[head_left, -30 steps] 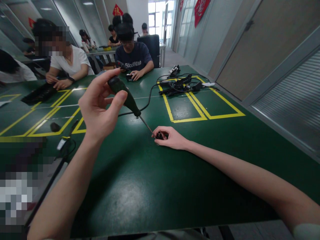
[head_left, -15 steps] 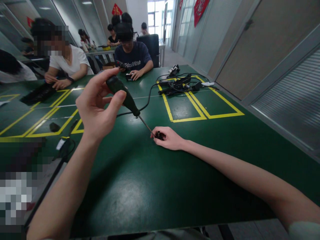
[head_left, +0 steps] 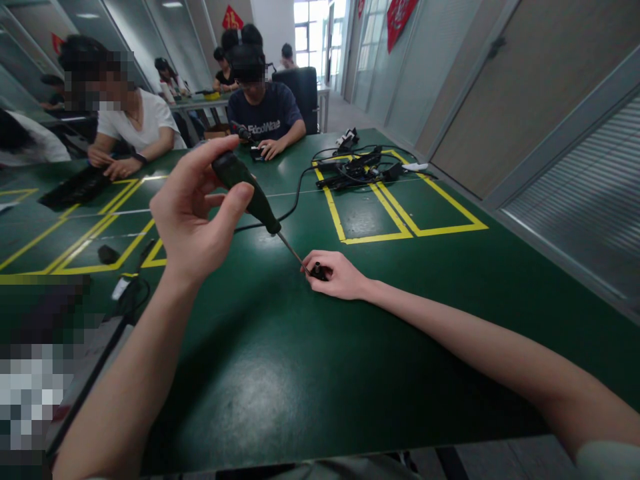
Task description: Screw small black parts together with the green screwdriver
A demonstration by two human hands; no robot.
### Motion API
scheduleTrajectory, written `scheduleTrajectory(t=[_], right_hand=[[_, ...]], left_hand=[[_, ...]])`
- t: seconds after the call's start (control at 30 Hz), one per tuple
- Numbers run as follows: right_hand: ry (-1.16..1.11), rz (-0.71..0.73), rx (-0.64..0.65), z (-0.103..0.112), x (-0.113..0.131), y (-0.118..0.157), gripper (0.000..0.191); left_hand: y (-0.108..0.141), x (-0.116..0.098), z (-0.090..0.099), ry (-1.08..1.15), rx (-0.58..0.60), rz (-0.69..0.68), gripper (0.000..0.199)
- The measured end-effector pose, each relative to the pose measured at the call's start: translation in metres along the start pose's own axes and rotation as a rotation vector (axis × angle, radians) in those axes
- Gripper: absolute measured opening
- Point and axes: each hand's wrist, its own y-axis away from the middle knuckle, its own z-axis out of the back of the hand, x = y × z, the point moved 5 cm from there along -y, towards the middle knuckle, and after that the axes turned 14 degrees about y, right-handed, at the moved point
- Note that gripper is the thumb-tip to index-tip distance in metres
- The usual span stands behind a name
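One left hand point(head_left: 193, 223) raised, curled round a screwdriver point(head_left: 259, 201), right hand point(head_left: 343, 279) low, pinching a dark part point(head_left: 318, 269)

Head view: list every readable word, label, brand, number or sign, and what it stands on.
"福": red diamond sign on the back wall.
"...Wae": lettering on the dark T-shirt across the table; earlier letters blurred.
Large red sign at upper right: cut off, unreadable.
White tag at left: too small to read.
Screwdriver: no readable text.
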Motion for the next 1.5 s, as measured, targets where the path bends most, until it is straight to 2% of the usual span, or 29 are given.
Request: scheduleTrajectory(t=[0.2,0.37,0.53,0.77,1.17,1.5], right_hand=[[0.008,-0.034,0.038,-0.0019,-0.0004,0.0005,0.004],[0.010,-0.034,0.040,-0.0032,-0.0010,0.0001,0.005],[0.047,-0.053,0.051,-0.0043,-0.0028,0.0012,0.008],[0.069,-0.059,0.051,-0.0037,-0.0008,0.0015,0.013],[0.112,-0.085,0.079,-0.0022,0.0016,0.0014,0.018],[0.113,-0.080,0.074,-0.0021,0.0021,0.0022,0.020]], left_hand=[[0.0034,-0.0012,-0.0026,0.010,0.012,0.042,0.044],[0.0087,-0.0004,-0.0088,-0.011,0.078,0.173,0.042],[0.0037,-0.0048,-0.0055,-0.008,0.025,0.046,0.042],[0.0045,-0.0007,-0.0054,-0.014,0.006,0.024,0.042],[0.0047,-0.0020,-0.0065,0.051,-0.034,0.046,0.041],[0.0042,-0.0047,-0.0038,0.022,-0.059,0.070,0.037]])
